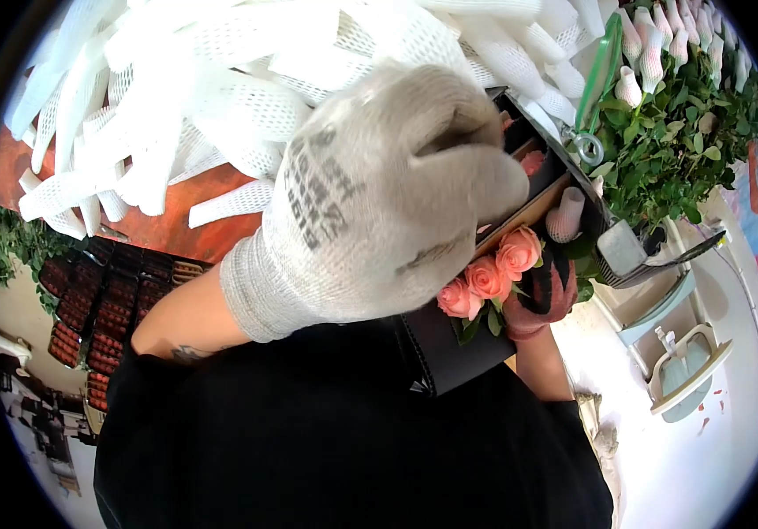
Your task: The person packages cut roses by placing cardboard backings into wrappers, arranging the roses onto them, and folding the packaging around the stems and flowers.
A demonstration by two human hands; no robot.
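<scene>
Holding the gloved left hand (388, 194) curled closed over a black box (463, 354), could not tell whether empty. Had the right hand (548, 298) just beside three pink roses (488, 279) at that box, with its grip unclear. Saw white mesh sleeves (251, 106) heaped on the red counter (194, 204) beyond, and netted blooms (650, 63) above leaves (672, 150) farther right.

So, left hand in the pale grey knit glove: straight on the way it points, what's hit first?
Likely the open black rectangular box; depth is unclear, and the left hand hides part of it.
</scene>
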